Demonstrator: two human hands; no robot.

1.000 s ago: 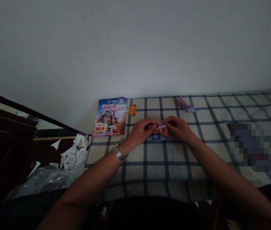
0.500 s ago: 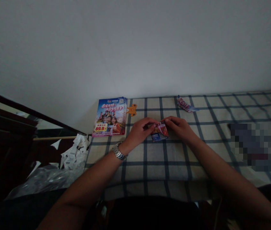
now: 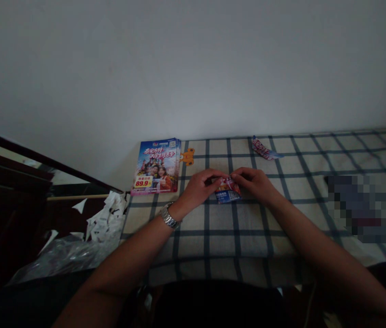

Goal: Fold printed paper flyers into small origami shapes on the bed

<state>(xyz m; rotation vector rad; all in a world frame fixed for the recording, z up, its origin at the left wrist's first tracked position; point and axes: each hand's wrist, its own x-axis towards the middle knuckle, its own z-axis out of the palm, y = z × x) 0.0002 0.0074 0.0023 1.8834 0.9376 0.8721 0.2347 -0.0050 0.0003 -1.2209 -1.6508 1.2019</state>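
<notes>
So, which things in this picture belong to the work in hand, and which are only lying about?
Seems in use:
small printed paper, pinched by the left hand and right hand

Seems just lying about:
stack of flyers, untouched, though similarly coloured
printed scrap near the wall
dark pixelated object, too blurred to name
white paper scraps
clear plastic

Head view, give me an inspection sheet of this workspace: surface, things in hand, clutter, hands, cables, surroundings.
Surface: checked cloth, pale with dark lines.
Things in hand: small printed paper.
Clutter: leaflet stack at left; printed scrap near the wall; white paper scraps and clear plastic beyond the cloth's left edge; pixelated patch at right, unreadable.
Hands: left hand and right hand both pinch the paper's far edge.
Cables: none clearly seen.
Surroundings: pale wall behind.
</notes>
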